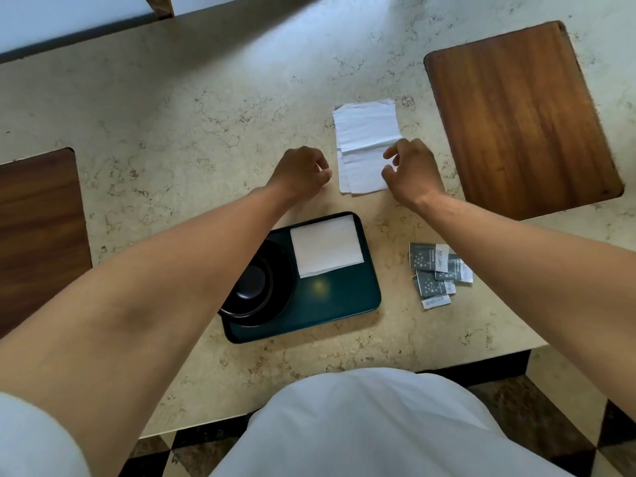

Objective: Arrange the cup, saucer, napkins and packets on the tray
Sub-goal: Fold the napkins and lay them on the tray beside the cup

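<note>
A dark green tray (330,304) lies on the marble counter in front of me. On its left part stands a black cup (253,287) on a black saucer (278,304), partly hidden by my left forearm. A folded white napkin (327,249) lies on the tray's far right corner. More white napkins (364,132) lie unfolded on the counter beyond the tray. My right hand (413,170) touches their right edge with thumb and fingers apart. My left hand (303,173) hovers loosely curled just left of them, holding nothing I can see. Several grey packets (437,270) lie right of the tray.
A wooden board (519,118) lies at the far right and another wooden board (38,235) at the left edge. The counter's front edge runs just below the tray, above a checkered floor. My white clothing fills the bottom of the view.
</note>
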`<state>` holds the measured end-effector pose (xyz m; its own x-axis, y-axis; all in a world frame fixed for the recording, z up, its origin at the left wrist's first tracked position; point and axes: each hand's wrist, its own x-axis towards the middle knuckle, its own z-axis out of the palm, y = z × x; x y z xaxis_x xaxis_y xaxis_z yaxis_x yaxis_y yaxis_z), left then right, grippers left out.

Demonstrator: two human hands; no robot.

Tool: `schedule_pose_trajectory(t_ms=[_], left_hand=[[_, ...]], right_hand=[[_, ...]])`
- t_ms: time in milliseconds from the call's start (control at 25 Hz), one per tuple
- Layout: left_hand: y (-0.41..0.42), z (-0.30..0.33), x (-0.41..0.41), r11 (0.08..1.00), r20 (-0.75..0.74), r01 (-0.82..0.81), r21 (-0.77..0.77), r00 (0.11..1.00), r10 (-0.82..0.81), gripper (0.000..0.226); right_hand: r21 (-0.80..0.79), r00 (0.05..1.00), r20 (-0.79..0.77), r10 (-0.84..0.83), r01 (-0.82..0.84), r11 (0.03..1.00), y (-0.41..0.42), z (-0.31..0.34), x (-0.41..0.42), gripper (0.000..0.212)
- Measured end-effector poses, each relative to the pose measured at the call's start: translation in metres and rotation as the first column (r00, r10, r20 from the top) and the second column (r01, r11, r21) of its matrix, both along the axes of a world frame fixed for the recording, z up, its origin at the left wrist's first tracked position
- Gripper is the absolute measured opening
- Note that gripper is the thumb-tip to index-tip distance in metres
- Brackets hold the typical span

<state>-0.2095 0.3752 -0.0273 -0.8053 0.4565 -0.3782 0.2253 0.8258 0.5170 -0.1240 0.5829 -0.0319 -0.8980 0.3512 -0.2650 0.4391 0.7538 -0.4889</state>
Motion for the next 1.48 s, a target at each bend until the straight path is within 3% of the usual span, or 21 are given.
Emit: schedule_pose_trajectory(t_ms=[240, 440, 760, 920, 1280, 1480], left_hand=[[0.034, -0.009, -0.03, 0.999, -0.095, -0.016, 0.042, 0.995, 0.02, 0.018], [0.045, -0.02, -0.034, 0.996, -0.139, 0.018, 0.085, 0.99, -0.006, 0.011], [0.043, -0.02, -0.035, 0.994, -0.183, 0.103, 0.036, 0.978, -0.095, 0.01], [0.042, -0.017, -0.032, 0.992, -0.194, 0.112, 0.051, 0.976, -0.101, 0.008], [0.037, 0.017, -0.026, 0.987, -0.251, 0.133, 0.087, 0.962, -0.108, 0.009], [0.019, 0.048, -0.015, 0.984, -0.178, 0.058, 0.167, 0.984, -0.027, 0.011]], right_hand=[[-0.012, 0.991, -0.092, -0.095, 0.094, 0.995, 0.036, -0.013, -0.034, 0.035], [-0.059, 0.993, -0.119, -0.009, 0.002, 0.998, 0.044, -0.025, -0.041, 0.039], [-0.017, 0.993, -0.114, 0.043, -0.045, 0.999, 0.045, -0.029, -0.041, 0.016], [-0.036, 0.993, -0.108, 0.045, -0.049, 0.998, 0.044, -0.022, -0.037, 0.016], [-0.11, 0.993, -0.105, 0.046, -0.057, 0.992, 0.038, 0.006, -0.024, 0.028], [-0.22, 0.991, -0.078, 0.112, -0.127, 0.967, 0.027, 0.033, -0.015, 0.029]])
